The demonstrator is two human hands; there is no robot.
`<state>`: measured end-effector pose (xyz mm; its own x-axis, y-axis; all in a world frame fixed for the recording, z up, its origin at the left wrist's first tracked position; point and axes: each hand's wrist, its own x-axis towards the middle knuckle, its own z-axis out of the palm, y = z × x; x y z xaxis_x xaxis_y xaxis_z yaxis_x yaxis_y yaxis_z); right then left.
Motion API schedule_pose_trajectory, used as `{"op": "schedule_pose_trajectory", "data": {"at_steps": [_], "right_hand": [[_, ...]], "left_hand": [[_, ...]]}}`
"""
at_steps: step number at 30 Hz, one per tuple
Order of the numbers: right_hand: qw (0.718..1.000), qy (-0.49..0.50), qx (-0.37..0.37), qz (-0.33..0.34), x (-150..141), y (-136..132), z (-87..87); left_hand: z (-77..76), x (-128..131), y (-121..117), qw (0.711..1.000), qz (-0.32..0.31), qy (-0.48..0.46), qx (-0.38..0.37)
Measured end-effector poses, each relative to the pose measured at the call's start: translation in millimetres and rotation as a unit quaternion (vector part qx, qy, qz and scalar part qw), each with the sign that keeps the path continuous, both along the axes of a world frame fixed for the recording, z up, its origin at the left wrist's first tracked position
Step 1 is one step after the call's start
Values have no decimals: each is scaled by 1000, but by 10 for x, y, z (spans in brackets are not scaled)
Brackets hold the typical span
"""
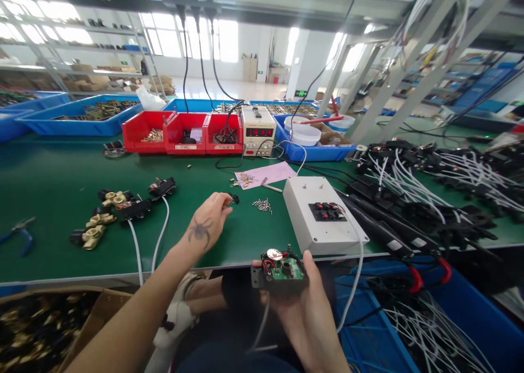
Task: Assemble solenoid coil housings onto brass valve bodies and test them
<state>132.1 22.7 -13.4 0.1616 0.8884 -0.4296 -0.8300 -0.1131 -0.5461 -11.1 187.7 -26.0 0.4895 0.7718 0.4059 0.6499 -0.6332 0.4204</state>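
My right hand [308,302] grips a small black module with a green circuit board [280,272] and a white cable, held below the table's front edge. My left hand [208,220] reaches over the green table [61,187], fingertips pinched at a small dark part [234,199]. A little pile of screws [262,204] lies just to the right of it. A white box with red and black terminals [321,214] stands right of the screws, near my right hand.
Brass valves with black modules and white cables [118,209] lie to the left, blue pliers [20,234] at the far left. Red bins [184,133], a power supply [258,130], blue trays and a pink sheet [266,174] sit behind. Cable assemblies [429,182] cover the right side.
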Motion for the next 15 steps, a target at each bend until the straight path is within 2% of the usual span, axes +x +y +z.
{"op": "schedule_pose_trajectory", "data": {"at_steps": [2,4,9,15], "right_hand": [[1000,2,-1,18,12,-32,-9],[999,4,-1,32,4,-70,-37],[1000,-4,-4,16,-19,-118,-103],[1000,-26,6,13,-71,-159,-100]], "left_hand": [[-74,52,332,998,1,53,-24],[-141,123,494,994,-9,103,-43],[-258,204,457,984,-3,167,-70],[-318,10,473,980,-27,172,-95]]}}
